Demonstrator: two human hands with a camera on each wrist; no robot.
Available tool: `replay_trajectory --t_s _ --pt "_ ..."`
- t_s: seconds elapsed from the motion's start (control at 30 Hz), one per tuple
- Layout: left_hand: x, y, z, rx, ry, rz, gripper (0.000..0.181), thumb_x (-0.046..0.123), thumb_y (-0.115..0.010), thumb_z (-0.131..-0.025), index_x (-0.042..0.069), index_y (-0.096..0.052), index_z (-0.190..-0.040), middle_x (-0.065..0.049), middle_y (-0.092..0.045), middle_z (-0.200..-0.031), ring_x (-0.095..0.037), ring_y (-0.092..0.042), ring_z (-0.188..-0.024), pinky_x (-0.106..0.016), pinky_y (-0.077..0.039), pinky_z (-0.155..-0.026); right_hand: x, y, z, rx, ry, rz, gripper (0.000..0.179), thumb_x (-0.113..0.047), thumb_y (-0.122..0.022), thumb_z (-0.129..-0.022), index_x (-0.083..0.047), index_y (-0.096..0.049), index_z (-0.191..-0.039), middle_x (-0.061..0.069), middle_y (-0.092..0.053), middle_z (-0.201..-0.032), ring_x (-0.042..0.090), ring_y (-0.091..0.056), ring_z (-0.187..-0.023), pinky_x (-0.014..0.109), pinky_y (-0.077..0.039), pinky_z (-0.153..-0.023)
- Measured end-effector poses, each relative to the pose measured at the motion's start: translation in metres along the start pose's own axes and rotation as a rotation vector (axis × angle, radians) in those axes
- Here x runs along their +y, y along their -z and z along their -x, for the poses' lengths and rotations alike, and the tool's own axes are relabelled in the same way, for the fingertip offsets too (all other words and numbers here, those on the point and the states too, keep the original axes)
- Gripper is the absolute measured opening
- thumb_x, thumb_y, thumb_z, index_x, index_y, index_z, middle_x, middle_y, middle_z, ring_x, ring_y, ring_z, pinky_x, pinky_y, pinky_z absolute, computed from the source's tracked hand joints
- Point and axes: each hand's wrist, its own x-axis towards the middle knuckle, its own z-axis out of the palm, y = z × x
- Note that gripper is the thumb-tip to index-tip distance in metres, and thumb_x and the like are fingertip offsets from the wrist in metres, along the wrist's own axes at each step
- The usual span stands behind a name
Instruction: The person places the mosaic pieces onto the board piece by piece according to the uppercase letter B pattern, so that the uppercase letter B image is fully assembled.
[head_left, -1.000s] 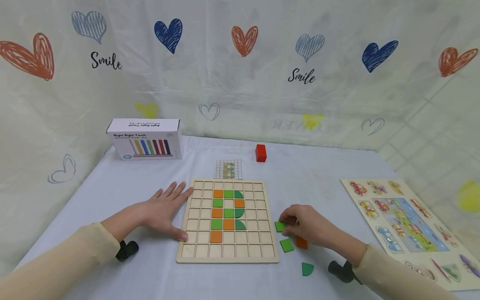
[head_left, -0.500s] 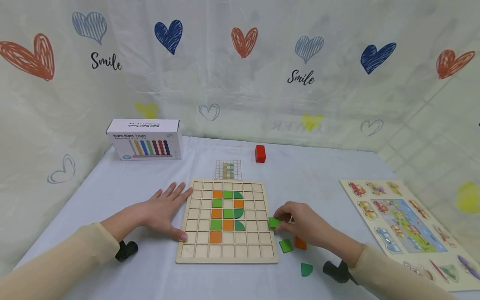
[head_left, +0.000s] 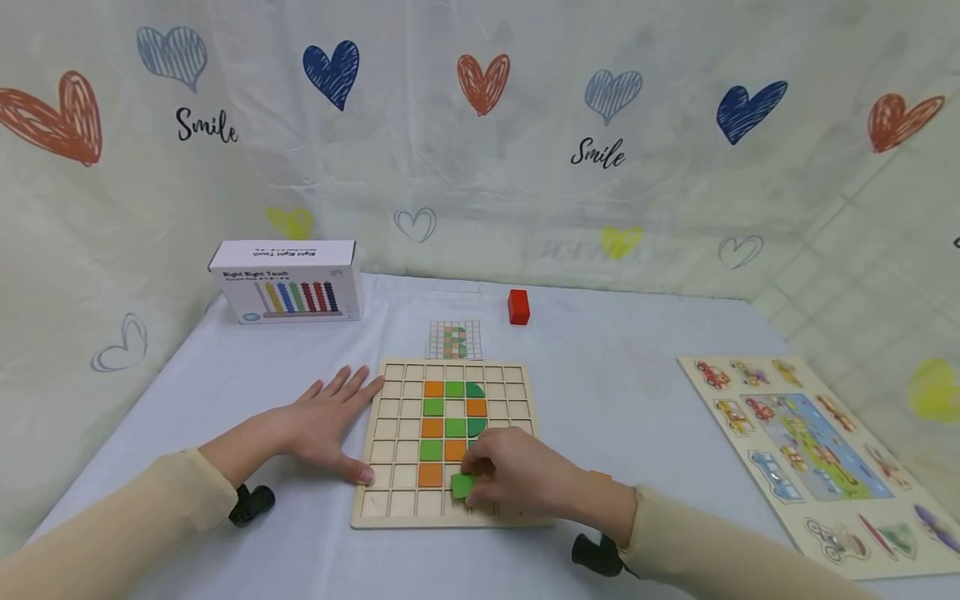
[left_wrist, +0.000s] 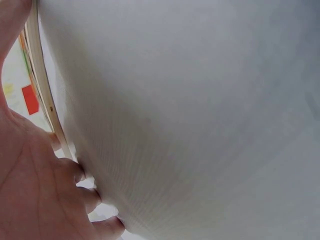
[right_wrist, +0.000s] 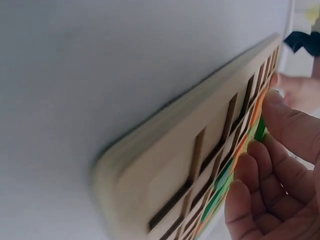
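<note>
My right hand pinches a light green square tile between thumb and fingers over the lower middle of the wooden grid board. In the right wrist view the green tile shows between thumb and fingertips, close over the board. Orange, light green and dark green tiles sit in several cells, among them an orange square just left of the held tile. My left hand lies with fingers spread along the board's left edge, its thumb on the rim. The left wrist view shows its palm beside the board's side.
Behind the board lies a printed pattern card, with a red block to its right. A white box stands at the back left. A picture puzzle board lies at the right. An orange tile peeks out behind my right wrist.
My right hand has picked up the green tile from the table beside the board and carried it left over the lower cells. My left hand has stayed in place.
</note>
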Motion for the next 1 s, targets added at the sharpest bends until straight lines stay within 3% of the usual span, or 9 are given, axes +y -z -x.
replay_trajectory --t_s 0.27,0.53,1.0 --pt "0.001 0.002 0.001 -0.002 -0.005 0.006 0.133 0.073 -0.079 -0.07 0.008 -0.012 -0.165 -0.025 -0.002 -0.171 -0.053 0.001 -0.156 -0.076 -0.004 -0.119 -0.023 -0.012 -0.011 -0.044 0.042 0.098 0.022 -0.021 -0.089 -0.081 -0.012 -0.078 -0.098 -0.011 -0.066 -0.084 -0.001 -0.049 -0.073 0.014 -0.046 -0.067" --pt "0.001 0.002 0.002 -0.003 -0.002 0.002 0.132 0.072 -0.08 -0.07 0.008 -0.012 -0.165 -0.026 -0.002 -0.171 -0.053 0.001 -0.156 -0.076 -0.005 -0.119 -0.034 -0.022 -0.017 -0.01 0.028 0.193 0.022 -0.018 -0.091 -0.076 -0.012 -0.079 -0.093 -0.009 -0.07 -0.08 -0.001 -0.05 -0.07 0.014 -0.046 -0.065" --pt "-0.006 -0.001 -0.003 -0.004 0.0 0.012 0.138 0.082 -0.075 -0.066 0.011 -0.011 -0.165 -0.023 -0.001 -0.172 -0.05 0.004 -0.157 -0.075 -0.002 -0.12 -0.046 -0.026 -0.019 -0.036 -0.05 0.173 0.022 -0.019 -0.092 -0.076 -0.011 -0.079 -0.092 -0.01 -0.067 -0.07 0.0 -0.051 -0.062 0.012 -0.046 -0.06"
